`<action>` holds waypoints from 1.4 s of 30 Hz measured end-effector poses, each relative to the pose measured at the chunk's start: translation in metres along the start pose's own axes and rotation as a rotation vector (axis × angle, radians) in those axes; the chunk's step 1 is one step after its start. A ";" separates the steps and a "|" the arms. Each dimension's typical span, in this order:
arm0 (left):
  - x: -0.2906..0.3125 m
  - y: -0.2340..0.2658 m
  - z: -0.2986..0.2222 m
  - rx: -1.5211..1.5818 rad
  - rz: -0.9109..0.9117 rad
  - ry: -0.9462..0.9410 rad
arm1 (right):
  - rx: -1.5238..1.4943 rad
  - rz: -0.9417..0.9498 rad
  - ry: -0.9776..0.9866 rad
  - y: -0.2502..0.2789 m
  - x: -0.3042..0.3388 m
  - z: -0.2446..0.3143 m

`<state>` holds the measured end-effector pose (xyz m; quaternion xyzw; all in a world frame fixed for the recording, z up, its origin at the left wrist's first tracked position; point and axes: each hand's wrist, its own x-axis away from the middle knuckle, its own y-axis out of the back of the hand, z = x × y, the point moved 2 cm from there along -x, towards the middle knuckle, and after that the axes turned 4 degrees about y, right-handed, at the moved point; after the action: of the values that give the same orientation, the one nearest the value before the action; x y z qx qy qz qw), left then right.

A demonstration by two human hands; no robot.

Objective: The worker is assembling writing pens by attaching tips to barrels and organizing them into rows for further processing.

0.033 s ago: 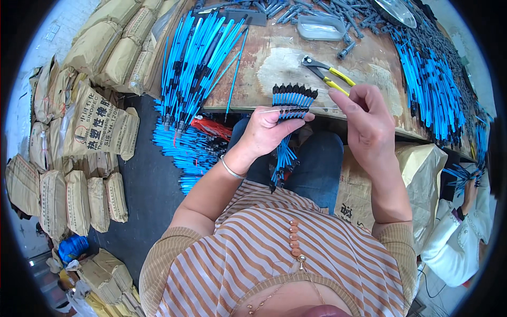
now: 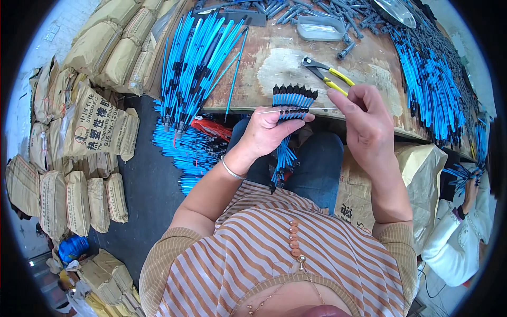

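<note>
My left hand point(image 2: 266, 132) is closed around a flat row of thin blue rods with black ends point(image 2: 294, 98), side by side with their tips up. The lower ends of blue rods point(image 2: 285, 158) hang beneath it over my lap. Across the row, under my thumb area, runs a thin pale wire point(image 2: 323, 109), reaching right to my other hand. My right hand point(image 2: 369, 119) is closed with thumb and forefinger bent together at the wire's end; the exact pinch is hard to see. Beyond it on the table lie yellow-handled cutting pliers point(image 2: 330, 74).
Bundles of blue rods lie at the table's left point(image 2: 198, 63) and right point(image 2: 430, 84). A clear plastic box point(image 2: 319, 29) stands among grey plastic plugs point(image 2: 288, 10). Brown paper sacks point(image 2: 100, 121) are stacked left. A co-worker's white sleeve point(image 2: 454, 248) shows at the right.
</note>
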<state>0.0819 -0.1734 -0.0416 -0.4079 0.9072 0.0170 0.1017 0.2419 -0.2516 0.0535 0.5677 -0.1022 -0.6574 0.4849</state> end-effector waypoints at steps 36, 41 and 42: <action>-0.002 0.001 0.004 0.105 -0.002 0.046 | -0.576 0.125 -0.283 -0.015 -0.003 -0.022; -0.002 0.001 0.003 0.110 0.013 0.042 | -0.687 0.131 -0.323 -0.020 -0.006 -0.026; -0.002 0.001 0.004 0.104 0.010 0.045 | -0.645 0.127 -0.286 -0.020 -0.007 -0.025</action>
<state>0.0827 -0.1709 -0.0448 -0.3975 0.9110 -0.0391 0.1021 0.2515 -0.2259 0.0357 0.2804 0.0087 -0.6972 0.6597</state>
